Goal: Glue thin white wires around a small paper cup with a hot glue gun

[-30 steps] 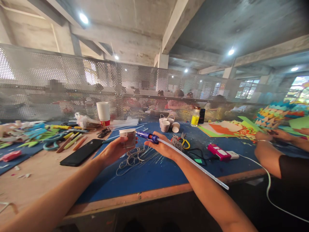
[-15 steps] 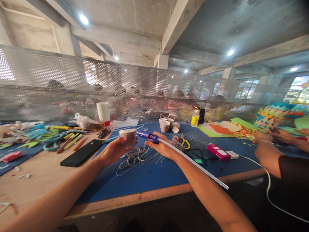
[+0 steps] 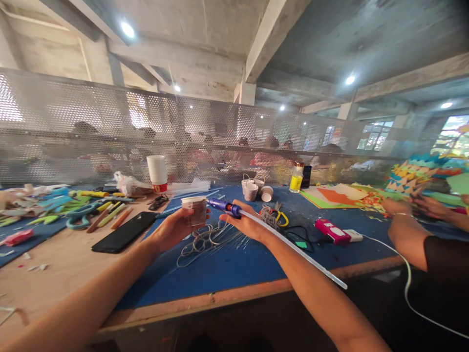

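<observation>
A: Your left hand [image 3: 172, 227] is closed round a cord-wrapped paper cup [image 3: 195, 215], thumb on the near side and fingertips showing past the far edge. The cup is upright, white rim up, held above the blue mat [image 3: 234, 278].

B: And your right hand [image 3: 246, 226]?

A: It is wrapped round a purple-blue glue gun [image 3: 224, 207], and a long translucent glue stick [image 3: 293, 248] runs out of its back, along your forearm. The handle is hidden, so how tightly you squeeze the trigger I cannot tell.

B: Where does your nozzle point?

A: At the right side of your cup, just under the rim. Whether it touches, I cannot tell.

B: What lies below and beyond your hands?

A: A loose tangle of grey cord [image 3: 198, 240] lies on the mat beneath them, beside thin clear strands [image 3: 242, 239]. Farther back you have a cluster of small cups [image 3: 250, 191], with one tipped cup [image 3: 266, 194] at its right, and yellow-handled scissors [image 3: 282, 218] nearer to you.

B: To your left, a black smartphone [image 3: 124, 232] lies flat near your forearm.
</observation>
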`<state>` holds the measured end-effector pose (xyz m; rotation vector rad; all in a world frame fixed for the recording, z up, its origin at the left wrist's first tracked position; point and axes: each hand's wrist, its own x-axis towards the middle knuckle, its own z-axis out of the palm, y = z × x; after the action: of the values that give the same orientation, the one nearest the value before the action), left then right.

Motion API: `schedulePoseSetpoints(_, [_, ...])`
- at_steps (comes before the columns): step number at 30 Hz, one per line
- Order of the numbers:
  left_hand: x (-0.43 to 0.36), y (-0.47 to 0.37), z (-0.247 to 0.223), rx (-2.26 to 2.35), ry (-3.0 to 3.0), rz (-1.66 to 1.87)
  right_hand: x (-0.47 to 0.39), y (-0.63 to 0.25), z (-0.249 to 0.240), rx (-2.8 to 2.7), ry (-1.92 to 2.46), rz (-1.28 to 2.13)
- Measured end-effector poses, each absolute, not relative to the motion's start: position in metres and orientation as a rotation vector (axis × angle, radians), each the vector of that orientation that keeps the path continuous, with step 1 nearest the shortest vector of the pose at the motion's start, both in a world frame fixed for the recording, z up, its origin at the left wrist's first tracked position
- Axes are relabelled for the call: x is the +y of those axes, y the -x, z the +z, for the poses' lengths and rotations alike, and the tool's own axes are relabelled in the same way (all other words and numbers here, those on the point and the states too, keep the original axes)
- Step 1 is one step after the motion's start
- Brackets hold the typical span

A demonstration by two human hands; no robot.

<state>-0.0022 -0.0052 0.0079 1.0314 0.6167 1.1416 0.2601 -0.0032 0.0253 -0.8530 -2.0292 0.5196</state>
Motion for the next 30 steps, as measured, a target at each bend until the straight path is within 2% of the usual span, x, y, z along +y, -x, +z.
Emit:
schedulePoseSetpoints(23, [-0.002,0.003,0.005,0.611,-1.031,1.159,0.000,-0.258,0.018,-2.039,0.728,0.589])
schedulePoseSetpoints(26, [-0.004,0.003,0.008,0.614,-1.013,1.188,0.005,-0.261,0.019,-1.972,0.931,0.397])
schedulePoseSetpoints(30, [-0.007,0.004,0.013,0.640,-0.945,1.250,0.016,-0.269,0.018,-1.989,1.411,0.113])
